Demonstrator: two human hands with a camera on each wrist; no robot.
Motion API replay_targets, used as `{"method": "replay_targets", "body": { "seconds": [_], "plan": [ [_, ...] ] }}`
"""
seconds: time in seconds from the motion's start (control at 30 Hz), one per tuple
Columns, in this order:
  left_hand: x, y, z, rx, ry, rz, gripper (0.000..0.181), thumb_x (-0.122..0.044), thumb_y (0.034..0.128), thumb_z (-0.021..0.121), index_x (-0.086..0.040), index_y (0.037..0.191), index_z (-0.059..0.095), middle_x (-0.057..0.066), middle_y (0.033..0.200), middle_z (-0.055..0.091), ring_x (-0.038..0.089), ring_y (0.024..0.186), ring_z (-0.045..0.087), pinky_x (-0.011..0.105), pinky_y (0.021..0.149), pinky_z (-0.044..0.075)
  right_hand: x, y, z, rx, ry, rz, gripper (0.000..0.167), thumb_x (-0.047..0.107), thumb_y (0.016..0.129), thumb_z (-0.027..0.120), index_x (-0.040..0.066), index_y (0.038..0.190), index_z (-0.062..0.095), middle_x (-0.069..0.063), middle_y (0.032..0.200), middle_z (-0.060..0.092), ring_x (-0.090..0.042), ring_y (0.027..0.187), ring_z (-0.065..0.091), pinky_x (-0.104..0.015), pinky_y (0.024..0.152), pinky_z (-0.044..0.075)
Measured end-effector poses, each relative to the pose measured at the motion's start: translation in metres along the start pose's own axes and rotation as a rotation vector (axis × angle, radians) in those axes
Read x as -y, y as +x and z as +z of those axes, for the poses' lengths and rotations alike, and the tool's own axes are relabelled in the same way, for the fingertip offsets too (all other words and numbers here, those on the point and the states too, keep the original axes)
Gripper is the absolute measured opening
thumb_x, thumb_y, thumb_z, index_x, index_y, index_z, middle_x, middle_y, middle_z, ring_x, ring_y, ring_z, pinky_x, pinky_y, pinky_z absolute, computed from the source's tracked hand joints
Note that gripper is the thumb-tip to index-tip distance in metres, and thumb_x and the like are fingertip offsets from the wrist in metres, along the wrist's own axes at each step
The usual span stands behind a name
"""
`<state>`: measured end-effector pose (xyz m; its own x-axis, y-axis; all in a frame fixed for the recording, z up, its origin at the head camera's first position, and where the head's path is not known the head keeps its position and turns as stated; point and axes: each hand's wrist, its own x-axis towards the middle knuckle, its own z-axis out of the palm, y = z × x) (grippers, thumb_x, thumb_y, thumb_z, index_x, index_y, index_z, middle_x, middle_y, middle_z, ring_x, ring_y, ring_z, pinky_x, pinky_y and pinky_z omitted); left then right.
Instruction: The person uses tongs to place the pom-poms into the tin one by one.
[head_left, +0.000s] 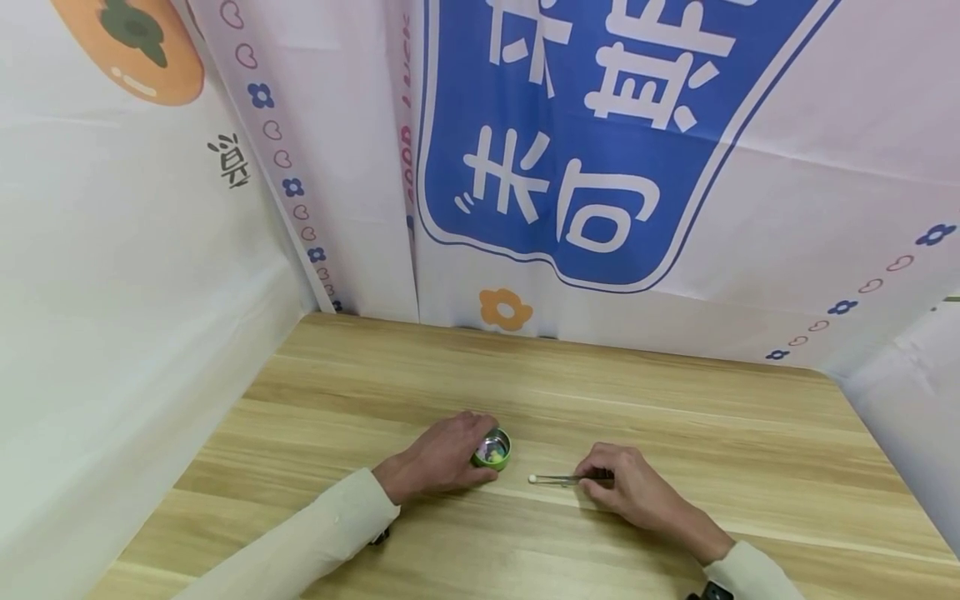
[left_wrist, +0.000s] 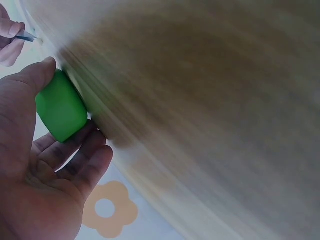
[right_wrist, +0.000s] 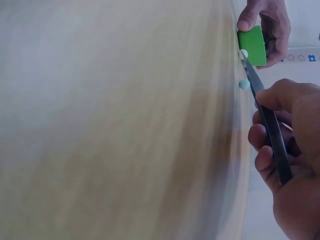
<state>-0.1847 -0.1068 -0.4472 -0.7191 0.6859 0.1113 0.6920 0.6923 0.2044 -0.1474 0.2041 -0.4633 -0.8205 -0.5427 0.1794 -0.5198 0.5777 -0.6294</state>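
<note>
My left hand grips a small round green tin between thumb and fingers on the wooden table. The tin's inside is silvery, with small pastel pieces at the bottom. To its right, my right hand pinches dark metal tweezers, which point left toward the tin. A small white bead sits at the tweezers' tips, a short gap away from the tin in the head view. Close beside the tweezers, a pale blue bead shows in the right wrist view. The left wrist view shows the tin's green side.
The wood-grain table spreads around both hands. A white printed cloth with a blue lettered panel hangs along its back edge. Another white cloth walls off the left side.
</note>
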Motion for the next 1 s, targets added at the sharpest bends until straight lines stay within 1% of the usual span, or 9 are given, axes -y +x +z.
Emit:
{"method": "replay_targets", "body": {
  "seconds": [0.13, 0.27, 0.5, 0.73, 0.87, 1.0],
  "plan": [
    [0.0, 0.0, 0.0, 0.004, -0.002, -0.006, 0.053, -0.045, 0.0841, 0.075, -0.012, 0.118, 0.053, -0.002, 0.102, 0.066, 0.012, 0.093, 0.059, 0.025, 0.075, 0.052, -0.001, 0.0, 0.0, -0.006, -0.009, -0.014, 0.007, 0.01, 0.089, 0.072, 0.015, 0.093, 0.073, 0.008, 0.089, 0.066, 0.003, 0.077, 0.055, -0.021, 0.067, 0.052],
    [0.0, 0.0, 0.0, -0.002, -0.003, 0.002, 0.052, -0.044, 0.0837, 0.076, -0.012, 0.117, 0.053, -0.001, 0.102, 0.066, 0.013, 0.093, 0.059, 0.025, 0.074, 0.052, -0.001, 0.001, 0.0, -0.017, -0.018, -0.026, 0.008, 0.009, 0.088, 0.072, 0.016, 0.093, 0.073, 0.01, 0.088, 0.066, 0.003, 0.077, 0.055, -0.021, 0.067, 0.051],
    [0.0, -0.001, 0.0, 0.003, -0.013, 0.002, 0.052, -0.044, 0.0841, 0.075, -0.012, 0.117, 0.052, -0.001, 0.102, 0.065, 0.012, 0.092, 0.058, 0.024, 0.073, 0.051, 0.001, 0.003, -0.001, -0.025, -0.013, -0.024, 0.01, 0.007, 0.088, 0.072, 0.017, 0.092, 0.072, 0.012, 0.087, 0.065, 0.004, 0.077, 0.055, -0.021, 0.067, 0.051],
    [0.0, -0.001, 0.0, -0.002, -0.018, 0.003, 0.052, -0.043, 0.0842, 0.076, -0.011, 0.118, 0.052, 0.001, 0.104, 0.066, 0.014, 0.094, 0.059, 0.027, 0.073, 0.052, 0.003, 0.007, -0.001, -0.063, -0.026, -0.041, 0.012, 0.007, 0.086, 0.073, 0.018, 0.09, 0.072, 0.014, 0.084, 0.062, 0.003, 0.075, 0.054, -0.021, 0.065, 0.051],
    [0.0, -0.002, 0.0, 0.002, -0.014, -0.004, 0.053, -0.043, 0.0844, 0.076, -0.011, 0.119, 0.052, 0.002, 0.104, 0.066, 0.014, 0.094, 0.059, 0.027, 0.074, 0.052, 0.005, 0.01, -0.002, -0.074, -0.034, -0.038, 0.011, 0.007, 0.086, 0.073, 0.016, 0.091, 0.073, 0.013, 0.085, 0.062, 0.003, 0.076, 0.054, -0.02, 0.066, 0.051],
    [0.0, -0.001, 0.0, 0.001, -0.011, 0.001, 0.053, -0.044, 0.0845, 0.075, -0.011, 0.119, 0.052, 0.001, 0.104, 0.066, 0.014, 0.094, 0.059, 0.026, 0.073, 0.052, 0.008, 0.013, -0.003, -0.073, -0.041, -0.014, 0.01, 0.008, 0.087, 0.072, 0.015, 0.093, 0.073, 0.013, 0.086, 0.063, 0.003, 0.076, 0.054, -0.02, 0.066, 0.051]
  ]
}}
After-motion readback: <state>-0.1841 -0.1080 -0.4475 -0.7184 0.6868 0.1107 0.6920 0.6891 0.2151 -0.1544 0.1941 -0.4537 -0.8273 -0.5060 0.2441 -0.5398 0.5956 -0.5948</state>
